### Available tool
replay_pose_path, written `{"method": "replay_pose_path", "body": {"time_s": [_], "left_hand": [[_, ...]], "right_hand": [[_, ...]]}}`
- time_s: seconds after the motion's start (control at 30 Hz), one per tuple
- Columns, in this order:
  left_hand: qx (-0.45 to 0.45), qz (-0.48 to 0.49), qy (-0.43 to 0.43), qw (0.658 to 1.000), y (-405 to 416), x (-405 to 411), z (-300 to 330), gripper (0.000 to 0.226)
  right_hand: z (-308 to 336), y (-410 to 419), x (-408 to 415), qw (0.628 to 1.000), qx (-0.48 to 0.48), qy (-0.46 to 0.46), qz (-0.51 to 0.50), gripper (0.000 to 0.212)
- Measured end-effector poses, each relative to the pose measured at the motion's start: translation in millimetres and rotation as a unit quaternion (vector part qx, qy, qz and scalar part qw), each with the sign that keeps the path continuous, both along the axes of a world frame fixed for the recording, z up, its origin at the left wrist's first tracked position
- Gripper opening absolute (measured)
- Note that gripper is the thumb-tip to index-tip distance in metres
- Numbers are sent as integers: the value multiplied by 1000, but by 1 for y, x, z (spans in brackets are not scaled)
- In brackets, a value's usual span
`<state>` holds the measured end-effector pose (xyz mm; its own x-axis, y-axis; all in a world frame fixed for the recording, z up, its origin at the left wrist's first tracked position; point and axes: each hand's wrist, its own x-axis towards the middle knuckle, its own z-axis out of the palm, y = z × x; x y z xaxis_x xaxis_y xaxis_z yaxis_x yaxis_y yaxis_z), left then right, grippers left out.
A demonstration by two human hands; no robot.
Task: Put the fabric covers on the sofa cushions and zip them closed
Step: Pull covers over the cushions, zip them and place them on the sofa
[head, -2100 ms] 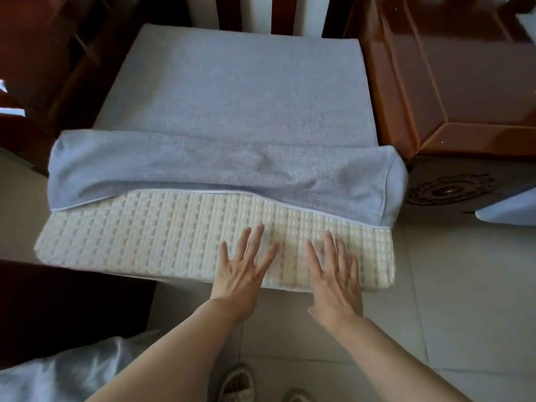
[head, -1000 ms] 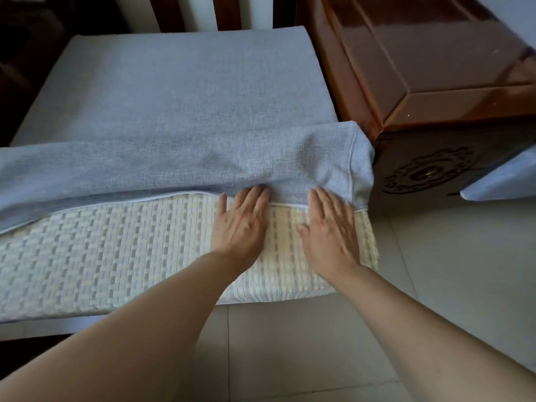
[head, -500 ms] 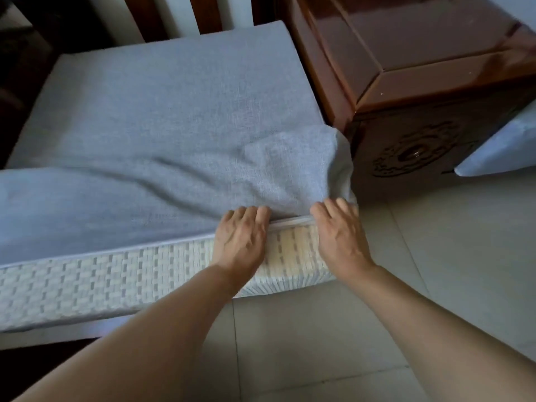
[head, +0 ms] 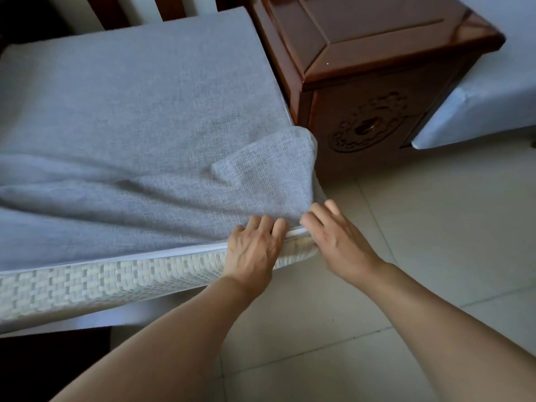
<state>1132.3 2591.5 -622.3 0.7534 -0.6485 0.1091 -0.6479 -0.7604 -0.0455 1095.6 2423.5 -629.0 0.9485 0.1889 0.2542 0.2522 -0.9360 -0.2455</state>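
Room: pale tiled floor [head: 420,256], glossy dark wooden side cabinet [head: 362,68] at the right, sofa seat running off to the left.
Surface: sofa cushion [head: 145,280] lying across the seat, its front edge overhanging toward the floor.
Cover: grey fabric cover [head: 130,111] drawn over the top of the cushion, white hem reaching the front edge; woven cream side of the cushion bare below that hem.
Container and contents: cover acting as a sleeve, cushion mostly inside, front face and front right corner not yet enclosed.
Corner: loose peak of fabric bunched at the front right corner, close beside the cabinet.
Left hand [head: 252,250]: palm on the front edge, fingers curled together over the hem, apparently pinching it.
Right hand [head: 336,239]: at the front right corner, fingers slightly spread and laid on the fabric, no clear grip visible.
Zip: not discernible here.
Risk: bunched corner likely to stay twisted if pulled down unevenly, leaving too little slack to close the opening.
Risk: hem liable to slip off the corner and ride up again, given the tension folds across the top.
Risk: overhanging cushion liable to tip toward the floor under a hard downward tug.
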Motion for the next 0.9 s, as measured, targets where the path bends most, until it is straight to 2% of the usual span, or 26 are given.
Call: {"method": "replay_pose_path", "body": {"time_s": [0.1, 0.23, 0.33, 0.57, 0.67, 0.8, 0.9], "left_hand": [[-13, -4, -10, 1000, -4, -9, -3, 39], [-26, -23, -3, 999, -11, -17, -9, 11], [-22, -41, -12, 999, -9, -19, -17, 12], [-15, -164, -115, 980, 11, -17, -35, 15], [26, -184, -118, 975, 17, -20, -46, 16], [117, -105, -30, 987, 15, -39, -68, 24], [103, -67, -18, 992, 12, -40, -68, 29]], "right_hand": [[-11, 4, -2, 998, 11, -48, -29, 19], [-23, 16, -13, 989, 7, -90, -115, 19], [-31, 24, -20, 981, 33, -105, -161, 20], [-73, 30, -47, 979, 93, -66, -168, 17], [-87, 31, -47, 983, 92, -37, -152, 18], [-103, 37, -49, 986, 87, 19, -143, 28], [-98, 39, -45, 984, 74, 94, -134, 32]]}}
